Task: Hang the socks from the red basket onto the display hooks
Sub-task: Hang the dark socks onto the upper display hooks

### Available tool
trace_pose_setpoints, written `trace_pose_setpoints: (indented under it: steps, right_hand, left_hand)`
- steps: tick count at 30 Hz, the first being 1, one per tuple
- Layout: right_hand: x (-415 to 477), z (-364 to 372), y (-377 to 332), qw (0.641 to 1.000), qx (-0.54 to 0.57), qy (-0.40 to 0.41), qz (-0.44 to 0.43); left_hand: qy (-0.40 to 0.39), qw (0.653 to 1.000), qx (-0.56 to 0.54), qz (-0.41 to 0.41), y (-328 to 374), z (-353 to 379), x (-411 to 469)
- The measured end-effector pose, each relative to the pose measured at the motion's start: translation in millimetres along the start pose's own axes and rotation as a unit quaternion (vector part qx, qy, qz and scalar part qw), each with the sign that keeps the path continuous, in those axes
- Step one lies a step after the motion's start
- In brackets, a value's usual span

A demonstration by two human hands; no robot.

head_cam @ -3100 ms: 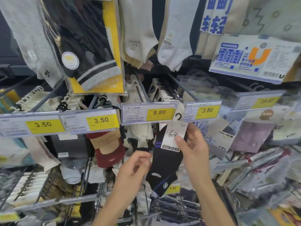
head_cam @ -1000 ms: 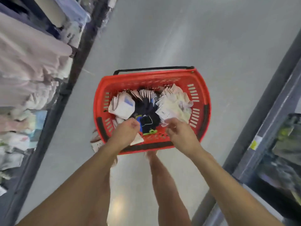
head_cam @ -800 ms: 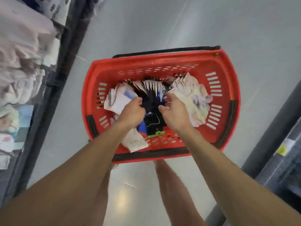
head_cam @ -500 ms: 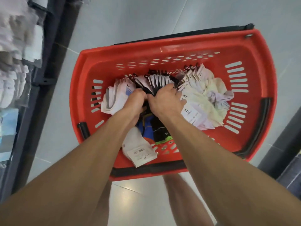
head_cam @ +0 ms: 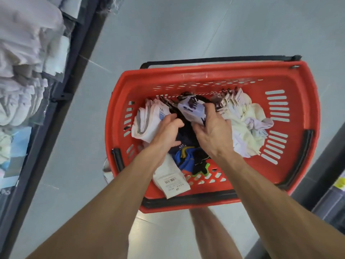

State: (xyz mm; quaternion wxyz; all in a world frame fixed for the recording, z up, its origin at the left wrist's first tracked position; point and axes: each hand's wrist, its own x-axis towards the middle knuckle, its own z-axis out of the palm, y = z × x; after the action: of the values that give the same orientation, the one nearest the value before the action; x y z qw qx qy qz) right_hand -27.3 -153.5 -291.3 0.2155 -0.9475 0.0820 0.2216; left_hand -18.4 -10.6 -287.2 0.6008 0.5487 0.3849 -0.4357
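Note:
The red basket [head_cam: 209,79] stands on the floor below me, with socks piled inside. Both my hands reach into its middle. My right hand [head_cam: 212,130] grips a bundle of dark socks with white card tags [head_cam: 192,109] and black hangers. My left hand [head_cam: 168,129] has its fingers curled into the dark socks [head_cam: 184,143] beside that bundle. White socks [head_cam: 147,120] lie at the left, pale cream socks [head_cam: 248,128] at the right. A single white sock with a barcode label [head_cam: 171,180] lies at the near side.
A dark shelf rack with pale folded garments [head_cam: 24,71] runs along the left. Another rack's dark base [head_cam: 324,184] edges in at the lower right. Grey floor [head_cam: 186,28] surrounds the basket, and my legs [head_cam: 211,234] stand just behind it.
I turned from the display hooks down to the basket. Both hands went into the sock pile, and the right hand has now lifted a tagged dark bundle toward the far side.

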Motion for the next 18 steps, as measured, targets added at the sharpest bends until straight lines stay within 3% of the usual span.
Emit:
trace_pose_setpoints:
  steps: [4, 8, 15, 18]
  right_hand:
    - [-34, -42, -15, 0.976, 0.206, 0.017, 0.069]
    - [-65, -94, -36, 0.922, 0.374, 0.032, 0.096]
    - [-93, -211, -94, 0.862, 0.501, 0.056, 0.058]
    - [-108, -260, -129, 0.859, 0.506, 0.068, 0.027]
  left_hand:
    - [-0.023, 0.999, 0.031, 0.016, 4, -4, -35]
    - [-0.018, 0.992, 0.105, 0.061, 23, -17, -86]
    - [-0.058, 0.977, 0.130, 0.160, 101, -29, -200]
    - [-0.060, 0.963, 0.126, 0.229, 136, -32, -259]
